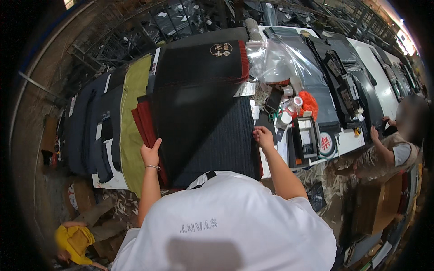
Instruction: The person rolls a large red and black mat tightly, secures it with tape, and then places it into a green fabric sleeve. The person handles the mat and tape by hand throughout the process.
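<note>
In front of me lies a thick stack of dark denim cloth [235, 131] with thin striped layers. A large black cloth [194, 67] with red stitched edging and a pale round emblem covers its far and left part, one edge running diagonally across the stack. My left hand [150, 153], a bracelet at its wrist, grips the left edge, where folded red cloth [145, 119] sticks out. At the stack's right edge my right hand [263, 137] has its fingers curled and pressed together; what they hold, if anything, is too small to make out.
Olive-green cloth [135, 86] and dark folded cloths [90, 122] lie left. To the right are clear plastic sheeting [289, 58], an orange bag [308, 105], a phone [274, 98], a box [306, 135] and a tape roll [326, 143]. Co-workers are at right [389, 149] and lower left [74, 244].
</note>
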The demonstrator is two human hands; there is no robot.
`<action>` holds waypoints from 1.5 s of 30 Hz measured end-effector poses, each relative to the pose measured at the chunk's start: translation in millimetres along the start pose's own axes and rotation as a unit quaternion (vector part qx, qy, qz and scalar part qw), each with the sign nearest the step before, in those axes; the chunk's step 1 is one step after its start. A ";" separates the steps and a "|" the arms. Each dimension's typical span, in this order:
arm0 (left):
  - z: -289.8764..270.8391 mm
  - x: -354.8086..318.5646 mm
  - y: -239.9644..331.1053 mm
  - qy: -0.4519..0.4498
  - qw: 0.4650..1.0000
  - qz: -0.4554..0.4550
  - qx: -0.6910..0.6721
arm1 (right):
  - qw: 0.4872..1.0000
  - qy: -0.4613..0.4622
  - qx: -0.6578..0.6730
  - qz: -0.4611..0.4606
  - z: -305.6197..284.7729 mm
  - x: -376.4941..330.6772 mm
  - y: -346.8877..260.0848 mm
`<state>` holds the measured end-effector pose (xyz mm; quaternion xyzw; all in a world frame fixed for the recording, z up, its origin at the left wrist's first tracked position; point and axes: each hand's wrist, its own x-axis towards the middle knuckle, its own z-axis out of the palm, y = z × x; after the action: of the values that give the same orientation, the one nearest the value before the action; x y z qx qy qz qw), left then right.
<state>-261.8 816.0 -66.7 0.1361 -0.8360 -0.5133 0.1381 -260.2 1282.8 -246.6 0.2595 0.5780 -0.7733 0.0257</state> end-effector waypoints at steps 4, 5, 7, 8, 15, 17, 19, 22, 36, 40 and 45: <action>11.1 -1.1 -22.6 0.019 0.999 -0.030 -0.016 | 0.970 0.046 -0.208 -0.118 16.1 85.4 -20.2; 16.8 1.5 -10.0 0.010 0.999 -0.043 -0.010 | 0.956 0.075 -0.239 -0.151 12.7 115.2 -20.6; 21.3 3.5 1.9 0.000 0.997 -0.075 0.006 | 0.927 0.150 -0.282 -0.197 15.6 169.7 -18.8; 16.8 -2.2 -5.0 0.015 0.998 -0.064 0.003 | 0.921 0.166 -0.311 -0.168 29.0 181.9 -23.9; 21.9 -2.4 -15.6 0.027 0.997 -0.062 0.046 | 0.899 0.247 -0.360 -0.027 63.3 231.7 -59.4; 30.5 2.8 -10.2 0.023 0.996 -0.055 0.071 | 0.897 0.280 -0.340 -0.042 59.8 236.1 -61.2; 25.4 1.5 -18.5 0.020 0.996 -0.058 0.066 | 0.919 0.237 -0.314 -0.041 64.4 224.5 -63.1; 27.4 4.5 -25.5 0.012 0.999 -0.043 0.032 | 0.954 0.210 -0.205 -0.057 63.3 190.4 -53.8; 47.8 15.0 -33.9 -0.110 0.992 -0.038 0.043 | 0.948 0.196 0.234 0.092 -65.1 -55.0 -43.7; 50.2 10.2 -13.0 -0.109 0.992 -0.010 0.056 | 0.943 0.174 0.239 0.154 -71.5 -86.1 -58.7; 43.6 -6.9 -9.2 -0.128 0.989 -0.003 0.071 | 0.980 0.067 0.104 0.153 -59.2 -131.4 -86.3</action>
<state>-270.8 850.3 -94.5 0.0811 -0.8807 -0.4663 0.0190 -154.0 1330.8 -125.7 0.3973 0.4482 -0.7970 0.0774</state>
